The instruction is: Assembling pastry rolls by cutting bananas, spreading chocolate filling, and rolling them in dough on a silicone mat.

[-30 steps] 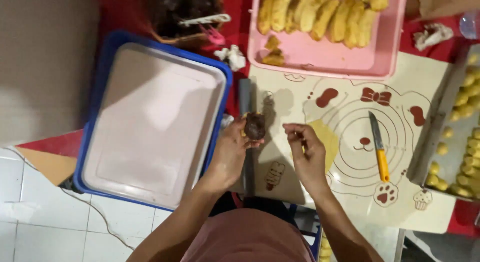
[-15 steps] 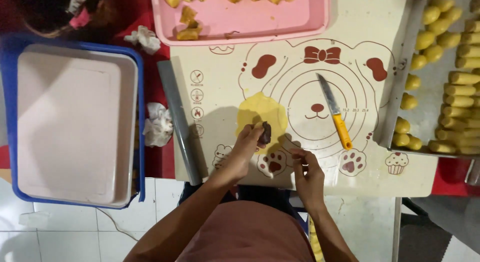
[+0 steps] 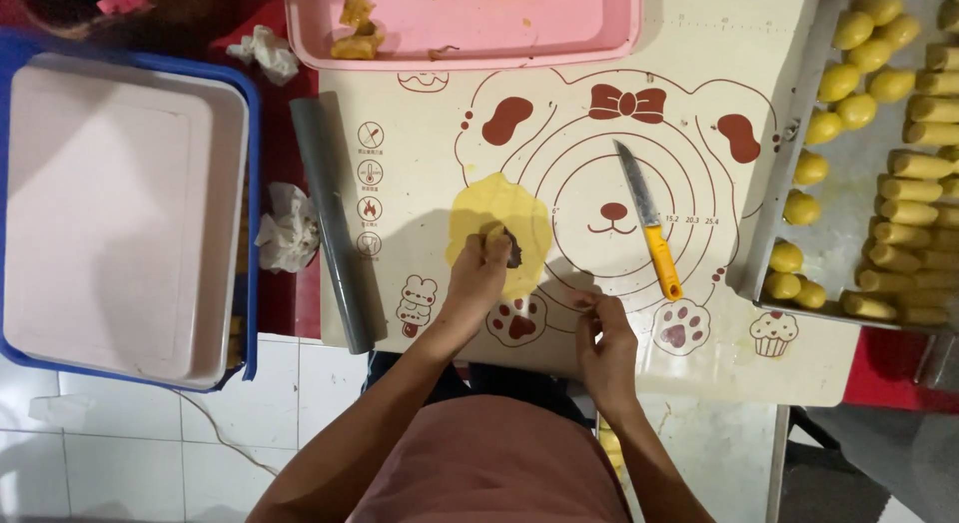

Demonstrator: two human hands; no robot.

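1. Left hand: fingers pinched narrow around a small dark lump (probably filling), held on the lower right edge of the dough disc.
2. Dough disc: a flat yellow round lying on the mat, left of the printed bear face and just right of the grey rolling pin.
3. Right hand: fingers curled close together near the mat's front edge, apart from the disc; whether they hold a scrap cannot be told.
4. Knife: steel blade, yellow handle, lying on the bear face, well clear of both hands.
5. Risks, as judged: the thin disc may tear or stick to the mat if the lump is pressed hard or dragged; set this near the rim, the lump may not be covered evenly; a reach to the right could brush the knife.
6. Markings on the mat: concentric brown rings, a red-brown bow and ears, paw prints and a cupcake along the front edge, a column of small round care symbols beside the pin.
7. Surroundings: pink tray above the mat with a few pieces; metal tray at right with yellow balls and rolls; white tray in a blue crate at left.
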